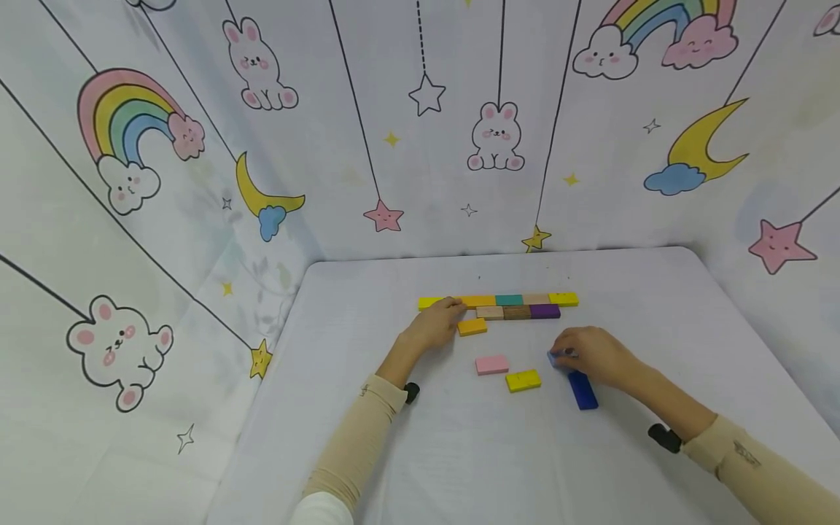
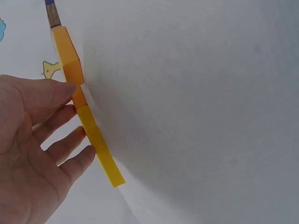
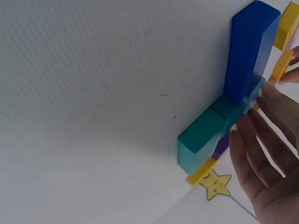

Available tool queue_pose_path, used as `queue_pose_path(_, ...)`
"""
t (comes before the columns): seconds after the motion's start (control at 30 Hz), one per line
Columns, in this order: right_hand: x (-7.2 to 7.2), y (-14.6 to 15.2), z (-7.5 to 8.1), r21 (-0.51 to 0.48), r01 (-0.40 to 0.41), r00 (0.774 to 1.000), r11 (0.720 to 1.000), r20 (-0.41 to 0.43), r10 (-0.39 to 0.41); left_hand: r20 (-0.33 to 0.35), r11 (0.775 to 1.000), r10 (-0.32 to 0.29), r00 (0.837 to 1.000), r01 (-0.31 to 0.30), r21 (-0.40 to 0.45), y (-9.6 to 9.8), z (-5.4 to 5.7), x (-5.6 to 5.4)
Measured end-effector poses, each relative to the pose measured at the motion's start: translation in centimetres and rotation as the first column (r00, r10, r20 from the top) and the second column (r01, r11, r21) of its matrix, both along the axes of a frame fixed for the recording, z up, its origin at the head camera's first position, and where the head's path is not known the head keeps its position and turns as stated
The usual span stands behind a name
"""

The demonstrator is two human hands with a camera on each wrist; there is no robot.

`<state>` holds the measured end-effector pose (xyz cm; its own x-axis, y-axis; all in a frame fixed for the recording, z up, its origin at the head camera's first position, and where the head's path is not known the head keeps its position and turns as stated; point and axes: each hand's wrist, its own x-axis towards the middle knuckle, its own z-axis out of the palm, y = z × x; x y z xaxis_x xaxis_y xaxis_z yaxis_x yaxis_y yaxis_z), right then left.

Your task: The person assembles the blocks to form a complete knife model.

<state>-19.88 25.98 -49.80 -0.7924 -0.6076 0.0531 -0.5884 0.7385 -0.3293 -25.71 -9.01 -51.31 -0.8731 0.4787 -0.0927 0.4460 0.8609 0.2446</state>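
Observation:
In the head view my left hand (image 1: 434, 324) touches the left part of a row of wooden blocks. In the left wrist view its thumb lies at an orange block (image 2: 73, 73), and its extended fingers rest along the side of a yellow block (image 2: 100, 144). My right hand (image 1: 593, 354) pinches a light blue block (image 3: 253, 95), mostly hidden by the fingers in the head view. Right beside it, a dark blue block (image 1: 582, 391) lies lengthwise toward me. Teal blocks (image 3: 202, 129) lie at the right fingertips; the hand covers them in the head view.
The back row continues with a teal block (image 1: 509, 300) and a yellow block (image 1: 564, 299). A brown block (image 1: 516, 313) and a purple block (image 1: 545, 311) sit in front of it. Nearer lie loose orange (image 1: 472, 327), pink (image 1: 492, 364) and yellow (image 1: 523, 380) blocks. A patterned cloth hangs behind.

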Motion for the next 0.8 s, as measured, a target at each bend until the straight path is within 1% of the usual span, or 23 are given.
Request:
queue_pose_path(0.27, -1.0, 0.2, -0.2, -0.037, 0.05, 0.999, 0.998, 0.016, -0.05, 0.001, 1.0, -0.003, 1.0, 0.003, -0.002, -0.1, 0.1, 0.0)
queue_pose_path(0.57, -2.1, 0.9, -0.1, -0.056, 0.102, 0.995, 0.993, 0.025, -0.101, 0.009, 1.0, -0.004, 1.0, 0.004, -0.004, -0.1, 0.1, 0.0)
queue_pose_path(0.8, -3.0, 1.6, -0.3, -0.031, 0.162, 0.986, 0.986, 0.03, -0.161, 0.0, 1.0, -0.006, 1.0, 0.006, -0.01, -0.1, 0.0, -0.2)
